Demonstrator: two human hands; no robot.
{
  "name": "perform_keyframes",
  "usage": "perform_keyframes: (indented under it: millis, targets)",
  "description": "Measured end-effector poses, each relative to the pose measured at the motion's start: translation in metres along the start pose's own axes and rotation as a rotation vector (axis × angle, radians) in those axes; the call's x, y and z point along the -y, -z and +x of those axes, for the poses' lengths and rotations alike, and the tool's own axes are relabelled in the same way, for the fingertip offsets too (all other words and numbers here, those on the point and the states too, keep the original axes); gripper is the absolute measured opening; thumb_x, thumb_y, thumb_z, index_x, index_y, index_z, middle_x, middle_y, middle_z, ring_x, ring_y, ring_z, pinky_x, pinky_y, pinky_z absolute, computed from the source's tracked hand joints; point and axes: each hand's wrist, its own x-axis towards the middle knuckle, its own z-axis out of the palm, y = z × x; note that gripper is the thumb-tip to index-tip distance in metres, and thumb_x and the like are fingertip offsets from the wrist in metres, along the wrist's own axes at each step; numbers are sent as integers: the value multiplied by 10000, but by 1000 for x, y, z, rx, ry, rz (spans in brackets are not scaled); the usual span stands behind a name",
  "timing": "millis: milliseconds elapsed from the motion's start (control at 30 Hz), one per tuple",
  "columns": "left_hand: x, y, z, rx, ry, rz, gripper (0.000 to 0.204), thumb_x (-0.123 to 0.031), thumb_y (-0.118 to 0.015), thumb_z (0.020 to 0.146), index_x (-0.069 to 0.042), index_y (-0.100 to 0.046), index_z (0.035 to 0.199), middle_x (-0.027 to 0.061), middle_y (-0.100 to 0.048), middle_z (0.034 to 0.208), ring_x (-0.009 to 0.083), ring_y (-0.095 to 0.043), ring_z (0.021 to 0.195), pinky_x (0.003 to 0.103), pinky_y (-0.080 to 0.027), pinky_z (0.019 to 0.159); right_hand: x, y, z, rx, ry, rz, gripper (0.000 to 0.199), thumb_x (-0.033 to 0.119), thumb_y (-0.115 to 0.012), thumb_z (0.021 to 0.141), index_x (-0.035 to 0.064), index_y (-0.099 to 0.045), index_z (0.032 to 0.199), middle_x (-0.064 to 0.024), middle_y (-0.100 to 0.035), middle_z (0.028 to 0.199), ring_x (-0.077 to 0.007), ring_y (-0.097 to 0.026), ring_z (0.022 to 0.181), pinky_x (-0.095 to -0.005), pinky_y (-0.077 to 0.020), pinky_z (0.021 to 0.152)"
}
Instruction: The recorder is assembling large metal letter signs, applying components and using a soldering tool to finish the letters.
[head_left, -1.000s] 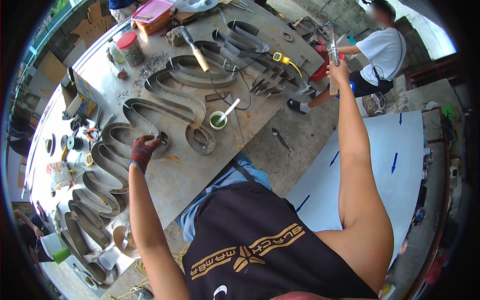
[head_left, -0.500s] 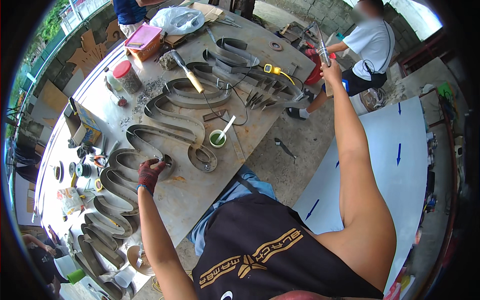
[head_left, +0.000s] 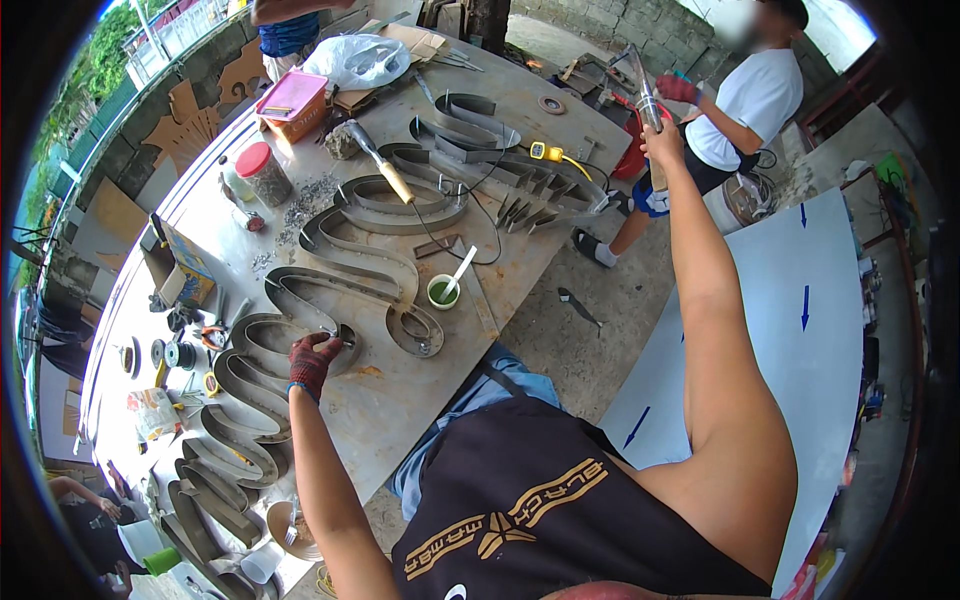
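My left hand (head_left: 312, 365), in a dark red knit glove, is at the rounded end of a curved metal strip (head_left: 300, 275) standing on edge on the table. Its thumb and fingers are pinched on the strip's wall there. My bare right hand (head_left: 662, 145) is raised off to the right, beyond the table edge, closed around a soldering iron (head_left: 646, 100) with a wooden handle and a long metal shaft pointing up. Between the strips and the table's near edge stands a small cup (head_left: 443, 291) of green stuff with a white stick in it.
A second wooden-handled iron (head_left: 380, 165) rests on a stone, its cord crossing the strips. A red-lidded jar (head_left: 263, 175), pliers (head_left: 212, 337) and a pink-lidded box (head_left: 292, 105) lie on the table (head_left: 400, 400). A person (head_left: 750, 90) sits close beyond my right hand.
The view has shifted a little, so the table's things appear slightly right and lower. Both my hands keep their holds. The seated person's gloved hand has come up and the body leans differently.
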Motion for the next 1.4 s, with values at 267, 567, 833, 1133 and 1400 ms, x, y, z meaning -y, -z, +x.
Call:
perform_keyframes:
  millis: [267,567,833,1133,1400]
  targets:
    - [1,2,-4,-6,5,-17,512,-423,-864,810,-109,-761,1200,210,-590,1343,371,-546,1296,455,-430,1118,-27,-15,19,25,-33,95,292,247,-681,960,31,-666,1157,-85,-760,841,-174,-750,650,-330,-615,555]
    - [-8,2,-4,13,5,-8,523,-440,-849,817,-106,-758,1210,220,-585,1369,384,-530,1319,462,-417,1130,-116,-32,53,29,148,449,463,204,-743,933,88,-593,1356,-126,-669,1305,-207,-651,1197,-382,-538,932]
    - [-14,6,-3,12,6,32,541,-439,-847,812,-104,-753,1225,230,-590,1384,385,-526,1335,462,-410,1140,-172,-31,29,-30,10,526,493,47,-677,882,42,-570,1363,-80,-641,1286,-185,-611,1132,-339,-475,992]
    - [1,6,-6,20,16,28,616,-527,-843,787,-128,-740,1245,240,-591,1367,412,-472,1362,488,-370,1165,-160,-38,27,124,-26,406,466,90,-598,892,48,-585,1356,-75,-641,1273,-185,-623,1087,-343,-505,928]
    - [1,0,7,58,-78,-42,639,-576,-806,779,-99,-770,1204,216,-682,1293,368,-622,1244,426,-473,1085,-152,30,58,136,-196,192,663,461,-745,933,62,-588,1438,-131,-702,1168,-270,-675,1023,-406,-516,891]
